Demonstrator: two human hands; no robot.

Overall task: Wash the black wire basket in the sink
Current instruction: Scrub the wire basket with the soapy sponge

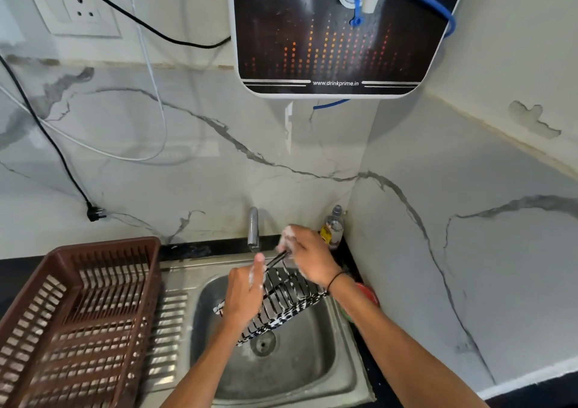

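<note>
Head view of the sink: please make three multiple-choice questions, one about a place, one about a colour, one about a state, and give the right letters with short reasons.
1. Where is the dish rack?
A. To the left of the sink
B. Inside the sink
C. On the wall

2. What colour is the dish rack?
A. Blue
B. Brown
C. White

3. In what state is the wire basket?
A. Dry on the counter
B. Hanging from the tap
C. Soapy, held over the sink

Answers:
1 A: the dish rack stands left of the sink.
2 B: its plastic is brown.
3 C: the left hand and right hand hold the foamy wire basket above the basin.
</note>
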